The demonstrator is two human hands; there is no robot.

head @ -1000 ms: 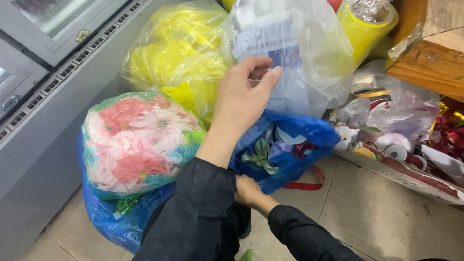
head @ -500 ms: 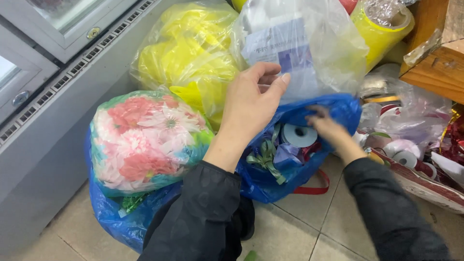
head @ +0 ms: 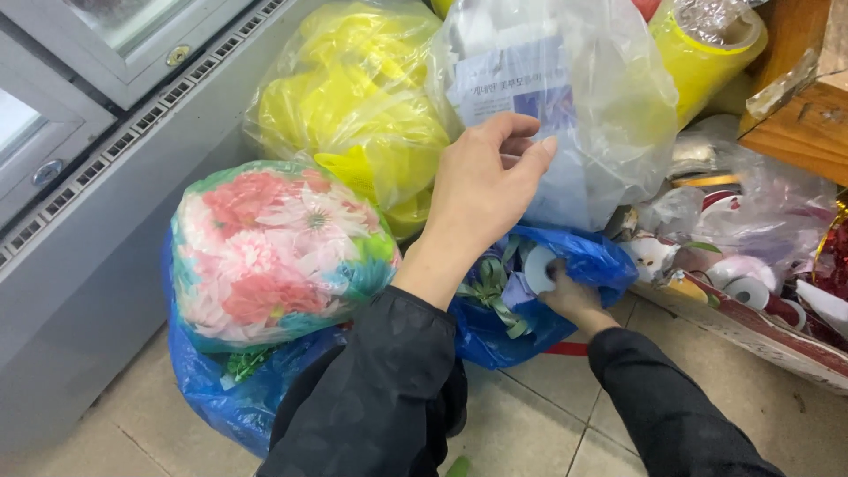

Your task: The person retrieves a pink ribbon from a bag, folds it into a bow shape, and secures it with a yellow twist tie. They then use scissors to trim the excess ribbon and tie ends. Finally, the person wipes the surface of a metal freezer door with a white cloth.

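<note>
My left hand [head: 486,190] is raised, its palm and loosely curled fingers pressed against a large clear plastic bag [head: 609,115] with paper packs inside; it grips nothing. Below it lies an open blue plastic bag [head: 495,340] full of green and purple ribbon. My right hand [head: 574,300] reaches into this bag from the right and has its fingers closed on a white ribbon roll [head: 536,265] at the bag's mouth. Both arms wear black sleeves.
A bag of pink and red fabric flowers [head: 274,247] sits on another blue bag [head: 212,389] at the left. Behind are a yellow bag [head: 353,115] and a yellow film roll [head: 707,44]. A grey freezer cabinet [head: 88,177] stands left, a wooden box [head: 804,106] and ribbon rolls [head: 751,291] right.
My right hand came up from below, reached into the blue bag and drew back a little with the white roll in it. The left hand stayed against the clear bag.
</note>
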